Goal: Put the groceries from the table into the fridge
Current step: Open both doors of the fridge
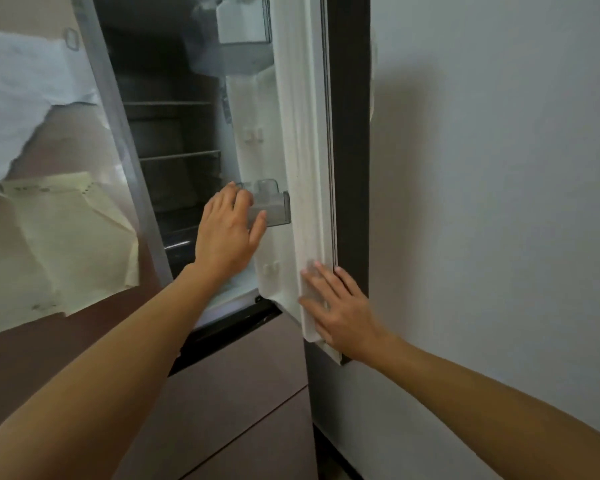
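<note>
Two bare hands at the fridge (pixel 174 133), and no grocery in either of them. Right hand (pixel 340 310) laid flat on the free edge of the open fridge door (pixel 302 133), fingers straight and close together, pressing and not gripping; probably placed so to keep the door wide and steady against its own swing, just beside the grey wall (pixel 499 168). Left hand (pixel 227 233) stretched in to the clear door bin (pixel 274 211) on the inner side of that door, fingers curled over its near end and thumb across its front, holding it; most likely to test the bin or to seat it well before loading. Nothing to see inside this bin. Higher on the same door, a second bin (pixel 243 22), pale, well apart from both hands. Inside the cabinet, dark shelves (pixel 181 155), with no food to make out on them, though too dim to be sure. As for the groceries and the table: not in view at all, so presumably somewhere behind or aside. Judging from this, very early in the task, with the storage place only being prepared. To the left, the other door (pixel 66 341), with torn paper (pixel 66 237) stuck on its front; below, brown drawer fronts (pixel 243 393), shut.
</note>
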A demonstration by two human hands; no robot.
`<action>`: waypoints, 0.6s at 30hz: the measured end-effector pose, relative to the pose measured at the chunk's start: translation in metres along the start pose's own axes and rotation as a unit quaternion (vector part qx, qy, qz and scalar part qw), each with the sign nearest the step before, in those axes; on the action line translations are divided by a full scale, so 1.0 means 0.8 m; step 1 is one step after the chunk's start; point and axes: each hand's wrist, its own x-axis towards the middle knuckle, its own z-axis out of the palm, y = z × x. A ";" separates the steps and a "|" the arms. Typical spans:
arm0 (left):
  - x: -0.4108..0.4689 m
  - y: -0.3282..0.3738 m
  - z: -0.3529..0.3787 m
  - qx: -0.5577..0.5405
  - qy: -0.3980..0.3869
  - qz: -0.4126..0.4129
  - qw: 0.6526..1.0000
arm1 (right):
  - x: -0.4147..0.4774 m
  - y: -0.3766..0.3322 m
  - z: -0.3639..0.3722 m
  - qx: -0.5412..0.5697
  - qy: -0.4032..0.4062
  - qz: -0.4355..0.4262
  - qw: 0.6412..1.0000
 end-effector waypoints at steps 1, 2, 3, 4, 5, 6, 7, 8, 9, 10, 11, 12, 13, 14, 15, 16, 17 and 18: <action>0.004 0.012 0.006 -0.006 0.011 0.004 1.000 | -0.010 0.017 0.009 -0.005 -0.007 -0.011 1.000; 0.010 0.024 0.012 -0.009 0.025 0.009 1.000 | -0.020 0.035 0.017 -0.010 -0.014 -0.020 1.000; 0.015 0.037 0.018 -0.010 0.038 0.015 0.999 | -0.029 0.052 0.025 -0.016 -0.019 -0.028 0.999; 0.019 0.051 0.024 -0.012 0.050 0.020 0.998 | -0.037 0.069 0.032 -0.018 -0.020 -0.033 0.999; 0.025 0.064 0.031 -0.013 0.060 0.022 0.998 | -0.044 0.084 0.039 -0.017 -0.015 -0.035 0.999; 0.029 0.078 0.039 -0.013 0.067 0.020 0.997 | -0.050 0.098 0.047 -0.014 -0.011 -0.034 0.999; 0.034 0.091 0.047 -0.007 0.071 0.014 0.997 | -0.057 0.111 0.055 -0.011 -0.007 -0.035 0.999; 0.038 0.103 0.056 0.002 0.072 0.007 0.997 | -0.063 0.124 0.062 -0.008 -0.009 -0.039 0.999; 0.042 0.114 0.064 0.015 0.070 0.002 0.997 | -0.069 0.137 0.070 -0.005 -0.013 -0.043 0.999; 0.047 0.124 0.072 0.029 0.066 0.003 0.997 | -0.074 0.150 0.076 -0.001 -0.017 -0.046 0.999; 0.052 0.133 0.078 0.042 0.058 0.009 0.997 | -0.078 0.162 0.083 0.004 -0.021 -0.047 0.999; 0.056 0.141 0.083 0.053 0.049 0.019 0.997 | -0.082 0.174 0.089 0.011 -0.024 -0.045 0.999; 0.061 0.148 0.087 0.063 0.037 0.030 0.997 | -0.085 0.186 0.094 0.019 -0.027 -0.043 0.999; 0.067 0.156 0.091 0.071 0.024 0.040 0.996 | -0.088 0.197 0.098 0.026 -0.031 -0.040 0.998; 0.072 0.163 0.095 0.076 0.011 0.047 0.996 | -0.090 0.208 0.103 0.034 -0.034 -0.036 0.998; 0.078 0.170 0.100 0.080 -0.001 0.051 0.995 | -0.092 0.218 0.108 0.042 -0.035 -0.033 0.998; 0.083 0.176 0.105 0.082 -0.010 0.052 0.995 | -0.092 0.227 0.112 0.050 -0.037 -0.028 0.998; 0.088 0.181 0.110 0.085 -0.015 0.050 0.995 | -0.092 0.235 0.115 0.057 -0.041 -0.023 0.997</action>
